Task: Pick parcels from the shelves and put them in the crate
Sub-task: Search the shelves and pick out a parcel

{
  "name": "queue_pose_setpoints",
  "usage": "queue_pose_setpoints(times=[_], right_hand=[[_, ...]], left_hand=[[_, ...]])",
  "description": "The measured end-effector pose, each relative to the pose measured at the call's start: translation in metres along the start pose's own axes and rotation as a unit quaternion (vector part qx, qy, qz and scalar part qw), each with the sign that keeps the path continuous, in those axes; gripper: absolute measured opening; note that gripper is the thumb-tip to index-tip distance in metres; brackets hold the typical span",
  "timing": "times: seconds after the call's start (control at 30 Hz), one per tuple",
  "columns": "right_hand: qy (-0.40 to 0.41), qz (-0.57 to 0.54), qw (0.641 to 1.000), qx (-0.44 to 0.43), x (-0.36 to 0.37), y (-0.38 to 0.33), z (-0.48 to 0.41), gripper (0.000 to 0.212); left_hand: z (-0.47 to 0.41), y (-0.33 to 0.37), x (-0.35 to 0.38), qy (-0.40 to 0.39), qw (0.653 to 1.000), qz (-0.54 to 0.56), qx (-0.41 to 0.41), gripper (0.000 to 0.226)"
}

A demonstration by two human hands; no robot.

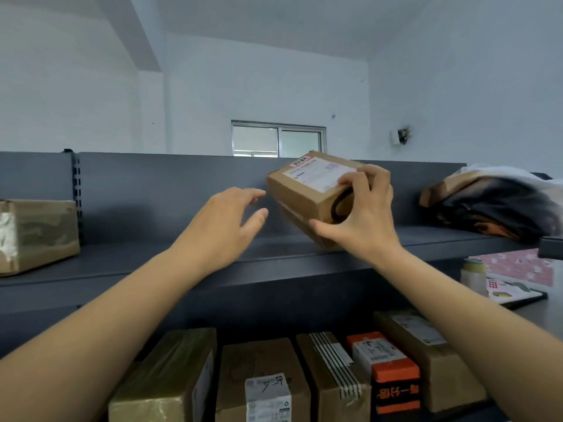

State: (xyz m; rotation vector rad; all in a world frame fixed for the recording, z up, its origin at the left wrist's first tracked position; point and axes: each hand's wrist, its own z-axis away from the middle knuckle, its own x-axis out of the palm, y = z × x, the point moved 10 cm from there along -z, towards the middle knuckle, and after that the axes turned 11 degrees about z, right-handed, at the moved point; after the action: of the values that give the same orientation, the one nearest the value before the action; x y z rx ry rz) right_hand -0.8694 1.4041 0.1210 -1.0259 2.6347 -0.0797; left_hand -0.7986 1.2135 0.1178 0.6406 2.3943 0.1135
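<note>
A small brown cardboard parcel (301, 193) with a white shipping label on top is tilted over the top grey shelf (137, 263). My right hand (362, 214) grips its right end, fingers over the top edge and thumb under the lower corner. My left hand (225, 223) is spread with relaxed fingers just left of the parcel, a small gap from it. No crate is in view.
A taped brown box (36, 236) sits at the shelf's far left. A dark wrapped bundle (493, 205) lies at its right end. Several parcels (265, 382) stand on the lower shelf, one orange and black (393, 379). A desk with a bottle (473, 274) is at right.
</note>
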Motion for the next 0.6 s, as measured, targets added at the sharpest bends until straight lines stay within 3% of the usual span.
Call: queue_pose_setpoints(times=[0.17, 0.27, 0.37, 0.5, 0.6], right_hand=[[0.064, -0.015, 0.989, -0.132, -0.009, -0.059, 0.019, 0.076], [0.069, -0.023, 0.986, -0.151, -0.006, -0.08, 0.022, 0.075], [0.028, -0.076, 0.991, -0.11, 0.002, -0.086, 0.019, 0.07], [-0.044, -0.237, 0.97, 0.032, 0.02, -0.085, 0.014, 0.052], [-0.091, -0.298, 0.946, 0.093, 0.038, -0.091, 0.012, 0.06]], left_hand=[[-0.004, -0.008, 0.01, -0.036, 0.975, 0.205, -0.079, 0.033], [-0.001, -0.018, 0.007, -0.014, 0.95, 0.295, -0.1, 0.033], [0.006, -0.026, -0.001, 0.008, 0.946, 0.308, -0.1, 0.027], [0.013, -0.04, -0.023, 0.058, 0.957, 0.267, -0.099, 0.05], [0.02, -0.051, -0.031, 0.065, 0.966, 0.227, -0.107, 0.056]])
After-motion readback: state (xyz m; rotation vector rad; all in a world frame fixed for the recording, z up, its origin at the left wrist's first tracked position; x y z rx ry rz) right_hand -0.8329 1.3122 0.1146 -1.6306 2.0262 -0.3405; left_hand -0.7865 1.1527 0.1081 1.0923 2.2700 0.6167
